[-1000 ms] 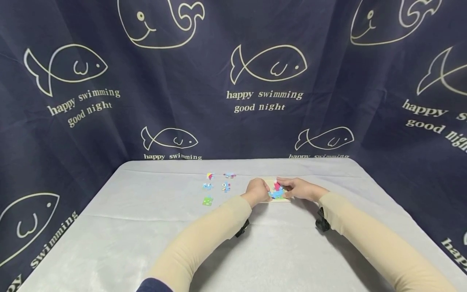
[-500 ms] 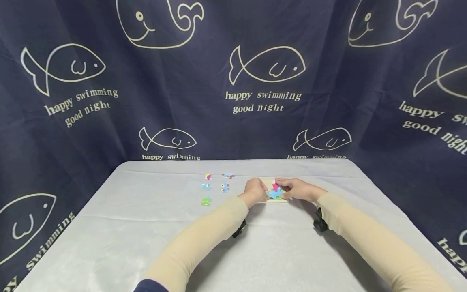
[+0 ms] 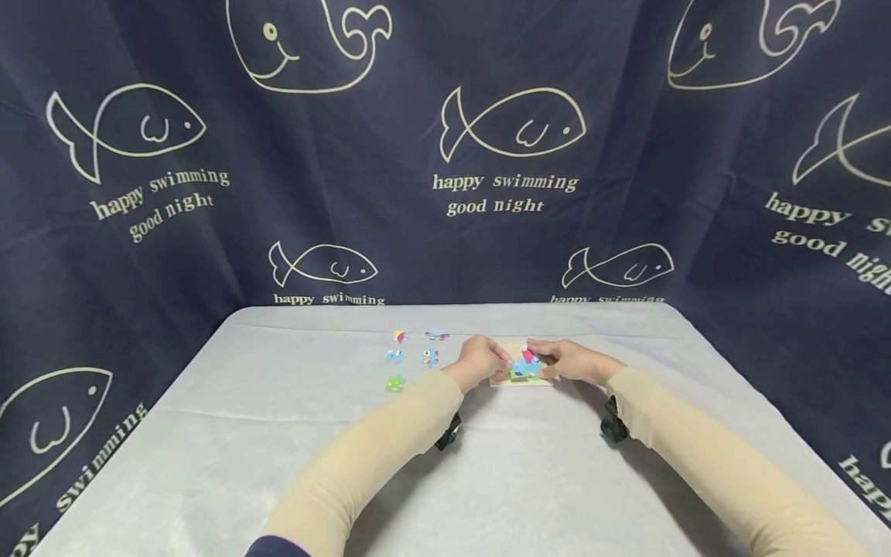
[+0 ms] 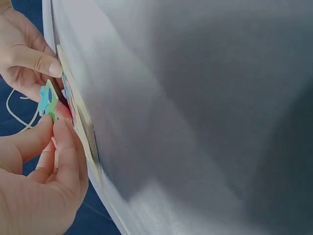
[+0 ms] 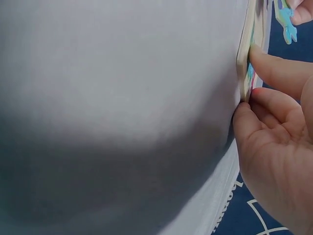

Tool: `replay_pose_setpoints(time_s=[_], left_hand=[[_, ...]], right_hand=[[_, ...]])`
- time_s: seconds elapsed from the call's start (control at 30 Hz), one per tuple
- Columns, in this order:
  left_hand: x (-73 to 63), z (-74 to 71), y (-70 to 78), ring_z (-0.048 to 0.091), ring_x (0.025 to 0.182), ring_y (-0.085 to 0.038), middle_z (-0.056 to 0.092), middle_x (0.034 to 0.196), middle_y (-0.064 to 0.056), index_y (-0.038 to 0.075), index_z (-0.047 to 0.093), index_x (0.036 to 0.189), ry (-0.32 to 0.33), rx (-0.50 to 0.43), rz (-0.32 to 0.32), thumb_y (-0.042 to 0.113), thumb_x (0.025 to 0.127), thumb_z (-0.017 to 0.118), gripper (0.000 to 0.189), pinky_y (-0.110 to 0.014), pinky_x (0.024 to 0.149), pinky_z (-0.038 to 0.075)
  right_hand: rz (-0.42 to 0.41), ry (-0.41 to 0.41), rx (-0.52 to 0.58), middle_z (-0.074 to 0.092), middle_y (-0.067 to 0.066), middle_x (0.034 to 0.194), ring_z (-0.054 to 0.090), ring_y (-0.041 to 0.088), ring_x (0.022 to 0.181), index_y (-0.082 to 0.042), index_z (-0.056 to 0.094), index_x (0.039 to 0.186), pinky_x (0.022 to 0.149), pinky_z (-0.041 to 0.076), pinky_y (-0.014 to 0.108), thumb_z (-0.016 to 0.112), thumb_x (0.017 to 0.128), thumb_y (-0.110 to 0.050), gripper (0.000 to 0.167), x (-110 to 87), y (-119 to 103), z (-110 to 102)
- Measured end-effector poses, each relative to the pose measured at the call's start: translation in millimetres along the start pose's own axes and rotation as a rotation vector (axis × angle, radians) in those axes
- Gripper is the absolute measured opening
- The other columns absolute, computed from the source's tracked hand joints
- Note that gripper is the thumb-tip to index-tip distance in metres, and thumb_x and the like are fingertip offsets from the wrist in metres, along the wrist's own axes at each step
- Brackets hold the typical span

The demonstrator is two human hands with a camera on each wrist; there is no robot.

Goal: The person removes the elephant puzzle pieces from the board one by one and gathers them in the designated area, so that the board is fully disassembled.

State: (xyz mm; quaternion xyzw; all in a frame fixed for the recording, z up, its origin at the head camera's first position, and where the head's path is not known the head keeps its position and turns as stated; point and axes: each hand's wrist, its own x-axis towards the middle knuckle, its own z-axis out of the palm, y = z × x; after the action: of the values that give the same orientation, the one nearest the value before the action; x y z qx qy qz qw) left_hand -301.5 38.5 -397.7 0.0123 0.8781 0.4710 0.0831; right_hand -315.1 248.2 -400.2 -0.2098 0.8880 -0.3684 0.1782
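My left hand (image 3: 479, 362) pinches a blue-and-green jigsaw piece (image 4: 49, 99) between thumb and fingertips. In the left wrist view the piece is tilted up, raised off the wooden puzzle tray (image 4: 78, 105). My right hand (image 3: 574, 362) grips the tray's right end, thumb on top and other fingers along its edge, as the right wrist view shows. Red and blue puzzle parts (image 3: 528, 356) lie in the tray near the right fingertips. Pale bare wood shows on the tray's left side, partly behind my left hand.
Several loose jigsaw pieces lie left of the tray, among them a green one (image 3: 395, 384), a blue one with an eye (image 3: 431, 357) and a red-yellow one (image 3: 400, 336). A pale cloth covers the table (image 3: 550, 472). A dark fish-print curtain (image 3: 418, 232) hangs behind it.
The left hand has drawn slightly left, and the piece it pinches has come up from the tray and tilted, showing its near edge. The right hand has kept its place on the tray.
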Motion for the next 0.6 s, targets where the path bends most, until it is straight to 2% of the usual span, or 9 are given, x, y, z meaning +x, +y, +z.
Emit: replay_pose_setpoints(time_s=[0.17, 0.33, 0.47, 0.6], left_hand=[[-2.4, -2.3, 0.4, 0.064, 0.061, -0.008, 0.076, 0.084, -0.008, 0.002, 0.077, 0.084, 0.012, -0.031, -0.022, -0.002, 0.085, 0.080, 0.005, -0.017, 0.061, 0.056], [-6.2, -8.6, 2.0, 0.073, 0.067, -0.013, 0.078, 0.088, -0.010, 0.003, 0.077, 0.084, 0.011, -0.031, -0.007, -0.002, 0.086, 0.079, 0.006, -0.021, 0.072, 0.060], [-9.0, -18.0, 5.8, 0.078, 0.080, -0.021, 0.078, 0.099, -0.014, -0.001, 0.078, 0.088, -0.025, -0.068, -0.008, -0.003, 0.087, 0.078, 0.002, -0.025, 0.079, 0.063], [-9.9, -26.8, 7.6, 0.078, 0.083, -0.022, 0.076, 0.110, -0.017, -0.005, 0.077, 0.094, -0.064, -0.110, -0.011, -0.005, 0.088, 0.077, 0.007, -0.029, 0.082, 0.065]], right_hand=[[0.010, 0.003, 0.000, 0.024, 0.026, 0.166, 0.019, 0.051, 0.153, 0.009, 0.037, 0.152, 0.126, 0.017, 0.064, 0.070, 0.094, -0.006, 0.069, -0.9, 0, 0], [0.010, 0.003, 0.003, 0.023, 0.027, 0.166, 0.019, 0.051, 0.154, 0.010, 0.036, 0.152, 0.127, 0.017, 0.064, 0.070, 0.094, -0.004, 0.069, -0.4, 1, 1], [0.021, -0.005, 0.005, 0.023, 0.026, 0.166, 0.019, 0.050, 0.154, 0.009, 0.036, 0.153, 0.127, 0.017, 0.064, 0.070, 0.095, -0.006, 0.069, -0.3, 1, 1], [0.023, -0.010, 0.005, 0.022, 0.025, 0.167, 0.018, 0.050, 0.154, 0.008, 0.035, 0.154, 0.127, 0.016, 0.065, 0.069, 0.095, -0.007, 0.070, 0.0, 1, -1]])
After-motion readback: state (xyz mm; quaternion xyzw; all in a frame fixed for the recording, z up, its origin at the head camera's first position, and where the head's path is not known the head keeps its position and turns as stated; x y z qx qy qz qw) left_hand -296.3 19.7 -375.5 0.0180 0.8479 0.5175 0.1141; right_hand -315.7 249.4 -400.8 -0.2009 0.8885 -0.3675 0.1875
